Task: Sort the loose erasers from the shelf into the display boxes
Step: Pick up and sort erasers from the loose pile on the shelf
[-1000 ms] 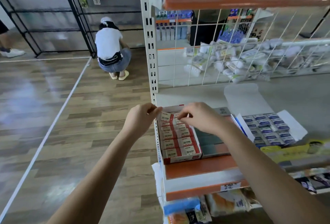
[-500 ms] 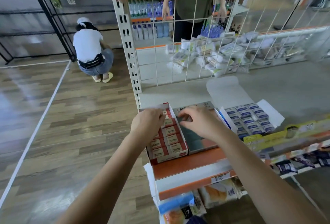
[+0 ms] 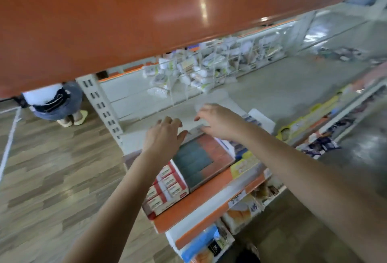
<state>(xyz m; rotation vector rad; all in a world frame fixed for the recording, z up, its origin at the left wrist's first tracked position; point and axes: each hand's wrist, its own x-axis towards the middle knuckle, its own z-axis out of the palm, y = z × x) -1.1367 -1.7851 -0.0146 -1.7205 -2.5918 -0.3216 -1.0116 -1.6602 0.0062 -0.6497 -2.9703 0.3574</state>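
A red-and-white display box [image 3: 167, 187] filled with boxed erasers sits at the shelf's front left corner. Beside it on the right lies a flat box [image 3: 201, 158] with a dark teal and orange top. My left hand [image 3: 163, 137] hovers over the back end of the red box, fingers spread and holding nothing. My right hand [image 3: 217, 122] is above the far edge of the flat box with its fingers curled; blur hides whether it holds anything. Behind my right forearm, part of a white box of blue erasers [image 3: 253, 119] shows.
The orange edge of the upper shelf [image 3: 167, 21] fills the top of the view. A wire grid [image 3: 209, 67] with white packets backs the grey shelf board [image 3: 293, 86]. A person [image 3: 54, 101] crouches on the wooden floor to the left. Packaged goods [image 3: 209, 244] fill the lower shelf.
The view has tilted and dipped under the upper shelf. Both hands have lifted off the erasers and moved toward the back of the boxes; my left hand has spread its fingers.
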